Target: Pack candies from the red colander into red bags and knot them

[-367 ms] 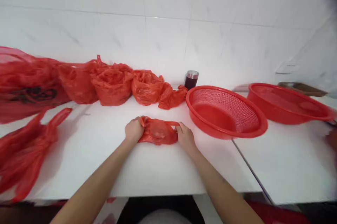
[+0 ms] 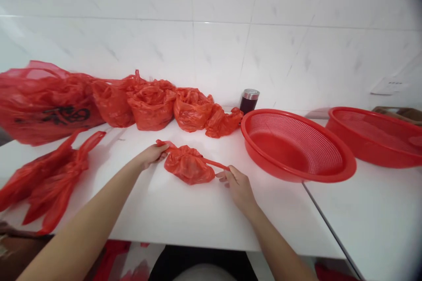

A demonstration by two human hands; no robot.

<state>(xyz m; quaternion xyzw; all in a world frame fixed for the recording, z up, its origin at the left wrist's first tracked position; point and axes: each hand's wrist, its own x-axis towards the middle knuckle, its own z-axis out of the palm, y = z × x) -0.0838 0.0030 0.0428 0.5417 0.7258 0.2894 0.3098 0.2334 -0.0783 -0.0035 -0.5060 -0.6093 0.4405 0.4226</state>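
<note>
A small red plastic bag with something round and paler inside lies on the white table, between my hands. My left hand pinches a gathered end of it at the upper left. On the other side, my right hand grips a thin twisted strip of the bag, pulled taut toward the right. Behind it, against the wall, stands a row of filled red bags, among them a round one and a crumpled one.
A red perforated basket stands at the right, with a second red basket beyond it. Near the wall is a dark jar with a silver lid. Loose red bags lie at the left, before a large printed bag.
My hands have moved apart, drawing the bag's ends outward to both sides. The bag looks rounder and more bunched. The view has shifted slightly to the left.
</note>
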